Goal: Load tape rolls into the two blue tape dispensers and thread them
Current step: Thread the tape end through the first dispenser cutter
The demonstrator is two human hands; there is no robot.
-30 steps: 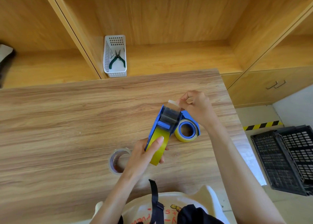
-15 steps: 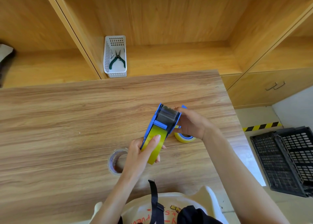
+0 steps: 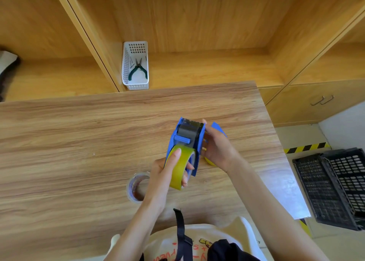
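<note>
A blue tape dispenser (image 3: 186, 140) is held above the wooden table (image 3: 79, 146), with a yellow tape roll (image 3: 180, 167) seated in it. My left hand (image 3: 166, 174) grips the roll and the dispenser's lower end, forefinger lying along the yellow tape. My right hand (image 3: 216, 147) holds the dispenser's right side near its toothed front end. A second blue dispenser (image 3: 218, 128) with its own yellow roll (image 3: 209, 161) lies on the table behind my right hand, mostly hidden. A clear tape roll (image 3: 136, 187) lies flat on the table left of my left wrist.
A white slotted basket (image 3: 135, 67) with green-handled pliers stands on the shelf behind the table. Black plastic crates (image 3: 331, 187) sit on the floor to the right, beside black-and-yellow hazard tape. The table's right edge runs close to my right forearm.
My right hand has come down from the tape end at the dispenser's top to its right side. The dispenser has shifted slightly left, hiding more of the second dispenser.
</note>
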